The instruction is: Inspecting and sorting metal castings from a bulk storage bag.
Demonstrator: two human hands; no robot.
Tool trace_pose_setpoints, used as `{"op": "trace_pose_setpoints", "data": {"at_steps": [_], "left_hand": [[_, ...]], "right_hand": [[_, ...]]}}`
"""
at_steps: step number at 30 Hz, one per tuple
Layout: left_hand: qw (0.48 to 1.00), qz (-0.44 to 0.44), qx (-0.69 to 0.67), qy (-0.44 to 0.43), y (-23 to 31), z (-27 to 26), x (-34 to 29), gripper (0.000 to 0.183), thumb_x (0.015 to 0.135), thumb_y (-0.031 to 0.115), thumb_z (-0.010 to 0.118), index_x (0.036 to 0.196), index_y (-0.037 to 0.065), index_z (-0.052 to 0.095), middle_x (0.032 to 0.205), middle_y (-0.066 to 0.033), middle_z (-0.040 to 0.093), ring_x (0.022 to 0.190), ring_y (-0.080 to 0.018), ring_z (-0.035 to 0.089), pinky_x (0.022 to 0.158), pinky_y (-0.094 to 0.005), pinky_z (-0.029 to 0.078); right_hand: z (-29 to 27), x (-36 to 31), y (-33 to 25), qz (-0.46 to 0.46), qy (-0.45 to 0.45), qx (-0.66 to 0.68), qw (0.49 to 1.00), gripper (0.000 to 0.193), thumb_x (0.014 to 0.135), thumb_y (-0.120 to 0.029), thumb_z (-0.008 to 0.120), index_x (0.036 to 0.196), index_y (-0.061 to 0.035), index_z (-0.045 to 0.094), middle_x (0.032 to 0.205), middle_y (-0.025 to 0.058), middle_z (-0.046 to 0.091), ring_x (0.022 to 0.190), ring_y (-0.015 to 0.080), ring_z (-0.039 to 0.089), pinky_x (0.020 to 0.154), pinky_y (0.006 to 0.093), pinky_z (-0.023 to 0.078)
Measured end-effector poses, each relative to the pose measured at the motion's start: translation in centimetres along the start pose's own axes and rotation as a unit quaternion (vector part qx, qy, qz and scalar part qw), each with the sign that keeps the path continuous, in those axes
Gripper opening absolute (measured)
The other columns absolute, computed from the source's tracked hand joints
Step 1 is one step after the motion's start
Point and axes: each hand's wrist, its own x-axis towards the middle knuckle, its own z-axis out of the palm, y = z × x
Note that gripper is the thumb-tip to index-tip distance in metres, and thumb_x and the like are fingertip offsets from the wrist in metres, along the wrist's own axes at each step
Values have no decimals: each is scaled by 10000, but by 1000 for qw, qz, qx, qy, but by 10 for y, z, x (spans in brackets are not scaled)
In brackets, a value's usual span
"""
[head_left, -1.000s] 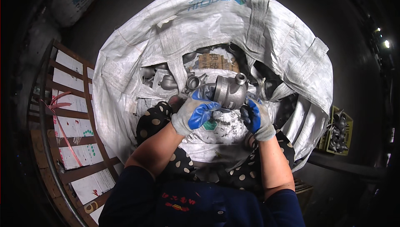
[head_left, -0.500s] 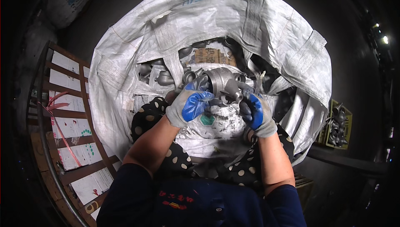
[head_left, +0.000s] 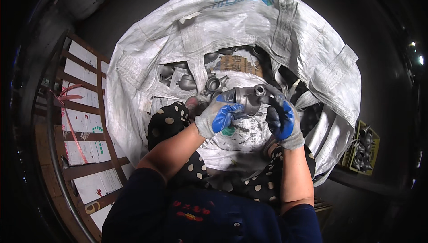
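Observation:
Between my two hands is a grey metal casting, with a round hollow body and a small ring-shaped spout turned upward. My left hand, in a white glove with a blue palm, is closed around its left end. On the opposite side my right hand, gloved the same way with darkened fingertips, curls its fingers against the casting. Just beyond my left hand lies another grey casting, its open mouth facing up. Both hands are over a crumpled white sack with dark smudges.
A large white woven bag with wide straps surrounds the work area, and more castings lie in its gaps. To the left stands a rusty metal rack lined with white panels. A yellow crate of castings sits at right.
The casting has been turned in my hands, so its small spout now faces up. My right hand's fingers have shifted along it. The whole view has moved slightly.

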Motion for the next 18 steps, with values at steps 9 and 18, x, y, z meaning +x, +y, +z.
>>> {"op": "trace_pose_setpoints", "data": {"at_steps": [9, 18], "left_hand": [[983, 96, -23, 157, 29, -8, -46, 243, 891, 130, 548, 1122, 55, 543, 942, -82, 637, 730, -142, 623, 592, -244, 517], [894, 388, 68, 214, 139, 12, -199, 283, 894, 106, 546, 1171, 50, 554, 848, -21, 616, 633, -61, 585, 554, -187, 507]], "right_hand": [[-16, 15, 19, 5, 3, -27, 1000, 451, 833, -34, 480, 1282, -16, 442, 1082, 123, 595, 875, 205, 624, 728, 300, 543], [-16, -1, 8, -394, -149, -735, 532, 410, 895, -215, 422, 1212, 32, 499, 1231, 235, 532, 1135, 394, 516, 941, 420, 420]]}}
